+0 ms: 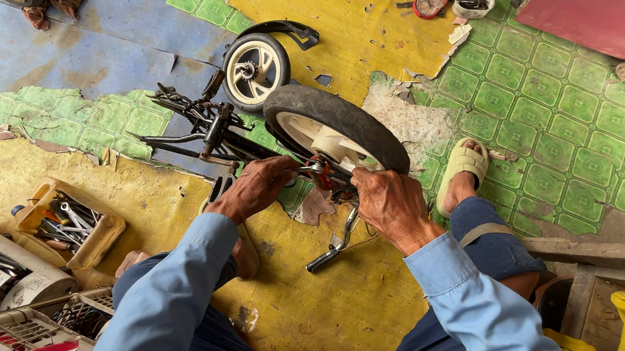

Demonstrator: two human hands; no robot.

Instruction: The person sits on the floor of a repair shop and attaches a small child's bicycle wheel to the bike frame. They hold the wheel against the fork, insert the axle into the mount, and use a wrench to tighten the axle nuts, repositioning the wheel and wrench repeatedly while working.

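Small bicycle wheel (336, 125), rigid, rubber-tyred, light: your left hand (257, 188) and right hand (387, 203) both pinch its axle hardware; steady it by the tyre, not the greasy hub.

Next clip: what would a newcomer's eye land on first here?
Probably the small bicycle frame lying on its side mid-floor, with the left hand and right hand both at the axle of its black-tyred rear wheel. Next, the worn floor covering, patched green, yellow and blue, and the box of wrenches at lower left.
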